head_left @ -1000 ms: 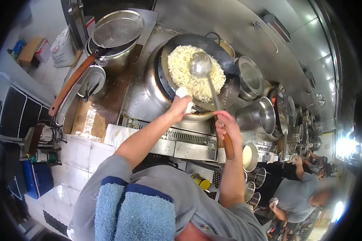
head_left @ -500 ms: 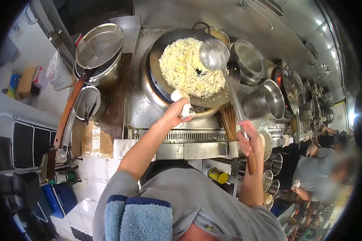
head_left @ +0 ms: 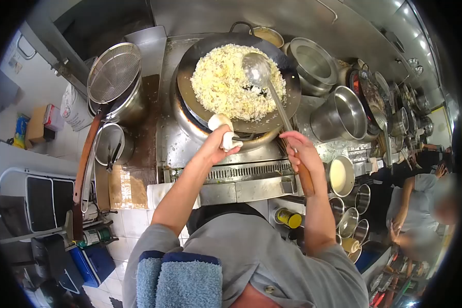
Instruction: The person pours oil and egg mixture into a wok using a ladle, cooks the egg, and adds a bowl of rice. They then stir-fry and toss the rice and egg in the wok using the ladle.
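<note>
Fried rice with yellow bits of egg (head_left: pixel 220 77) fills much of the dark wok (head_left: pixel 287 102) on the burner. My left hand (head_left: pixel 214 149) is closed on a folded white cloth (head_left: pixel 230 141) at the wok's near rim; any handle under the cloth is hidden. In my right hand (head_left: pixel 305 154) is a long steel ladle (head_left: pixel 256 69) with a wooden grip, index finger stretched along the shaft. The ladle's bowl is over the right part of the rice, its lower edge at the grains. Dark wok surface shows through a gap just below it.
At left, a mesh strainer (head_left: pixel 114 72) lies across a steel pot, its wooden handle jutting toward me. Below it stands a small pot (head_left: pixel 113 143) with utensils. Steel pots (head_left: pixel 339 113) line the right side. Another person (head_left: pixel 421 205) is at far right.
The ladle has moved left and down to the rice, and its blur is gone. My right hand has come closer to the wok. The left hand still grips the cloth at the rim.
</note>
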A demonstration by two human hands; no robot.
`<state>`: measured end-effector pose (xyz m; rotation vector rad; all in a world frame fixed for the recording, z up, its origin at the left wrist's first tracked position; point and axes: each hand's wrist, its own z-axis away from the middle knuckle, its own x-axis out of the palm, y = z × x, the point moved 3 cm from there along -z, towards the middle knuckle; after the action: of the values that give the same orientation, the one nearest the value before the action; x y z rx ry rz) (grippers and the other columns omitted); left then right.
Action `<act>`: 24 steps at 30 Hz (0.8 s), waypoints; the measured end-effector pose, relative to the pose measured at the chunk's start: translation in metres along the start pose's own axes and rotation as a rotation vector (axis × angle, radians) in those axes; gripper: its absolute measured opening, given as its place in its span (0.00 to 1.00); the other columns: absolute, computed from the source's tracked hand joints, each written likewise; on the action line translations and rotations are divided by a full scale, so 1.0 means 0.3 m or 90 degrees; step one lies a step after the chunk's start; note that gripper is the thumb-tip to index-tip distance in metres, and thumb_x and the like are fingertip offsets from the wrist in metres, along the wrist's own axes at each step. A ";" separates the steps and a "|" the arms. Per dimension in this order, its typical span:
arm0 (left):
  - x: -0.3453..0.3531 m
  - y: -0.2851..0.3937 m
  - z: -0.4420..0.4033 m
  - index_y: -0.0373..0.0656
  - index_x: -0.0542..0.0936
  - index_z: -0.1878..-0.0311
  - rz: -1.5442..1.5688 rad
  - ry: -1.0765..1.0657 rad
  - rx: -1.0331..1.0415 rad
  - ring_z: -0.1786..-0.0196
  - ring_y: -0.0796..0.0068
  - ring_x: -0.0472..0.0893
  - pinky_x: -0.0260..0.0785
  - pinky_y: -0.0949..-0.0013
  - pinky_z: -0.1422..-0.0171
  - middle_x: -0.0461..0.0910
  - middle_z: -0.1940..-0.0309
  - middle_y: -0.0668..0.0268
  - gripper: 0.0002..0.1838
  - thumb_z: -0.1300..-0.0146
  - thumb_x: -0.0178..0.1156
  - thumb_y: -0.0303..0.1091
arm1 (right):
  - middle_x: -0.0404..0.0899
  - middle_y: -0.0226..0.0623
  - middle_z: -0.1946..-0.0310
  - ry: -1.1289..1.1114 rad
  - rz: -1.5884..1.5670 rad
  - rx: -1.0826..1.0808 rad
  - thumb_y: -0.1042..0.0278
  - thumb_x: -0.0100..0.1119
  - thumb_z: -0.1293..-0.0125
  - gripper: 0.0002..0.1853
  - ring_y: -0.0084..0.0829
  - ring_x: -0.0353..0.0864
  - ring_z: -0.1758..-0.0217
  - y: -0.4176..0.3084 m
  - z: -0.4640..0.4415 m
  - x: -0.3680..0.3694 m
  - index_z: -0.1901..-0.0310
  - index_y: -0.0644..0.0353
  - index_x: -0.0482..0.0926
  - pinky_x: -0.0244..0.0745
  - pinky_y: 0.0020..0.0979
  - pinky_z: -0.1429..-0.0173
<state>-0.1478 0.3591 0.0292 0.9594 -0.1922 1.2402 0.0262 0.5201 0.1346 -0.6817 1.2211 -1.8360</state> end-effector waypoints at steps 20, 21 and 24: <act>-0.024 -0.004 0.006 0.46 0.74 0.62 -0.022 0.010 -0.007 0.61 0.66 0.80 0.76 0.63 0.57 0.78 0.66 0.65 0.10 0.41 0.52 0.40 | 0.65 0.24 0.85 -0.070 0.044 0.005 0.66 0.47 0.32 0.12 0.16 0.60 0.92 -0.007 0.129 -0.012 0.52 0.60 0.75 0.55 0.19 0.89; -0.023 0.001 -0.004 0.46 0.74 0.62 -0.020 -0.005 -0.006 0.61 0.66 0.80 0.76 0.63 0.57 0.78 0.66 0.65 0.10 0.41 0.52 0.40 | 0.65 0.24 0.85 -0.072 -0.032 0.058 0.66 0.47 0.31 0.12 0.15 0.59 0.92 -0.005 0.207 -0.049 0.51 0.60 0.75 0.53 0.19 0.90; -0.012 0.007 -0.004 0.47 0.75 0.62 -0.039 0.008 0.001 0.61 0.68 0.80 0.76 0.63 0.56 0.79 0.66 0.66 0.09 0.40 0.52 0.40 | 0.64 0.23 0.86 -0.114 -0.299 0.099 0.65 0.48 0.31 0.12 0.14 0.58 0.93 0.078 0.272 -0.102 0.50 0.59 0.74 0.50 0.19 0.91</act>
<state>-0.1515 0.3574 0.0275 0.9515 -0.1517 1.1905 0.1140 0.5016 0.1444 -1.0864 0.8357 -2.1647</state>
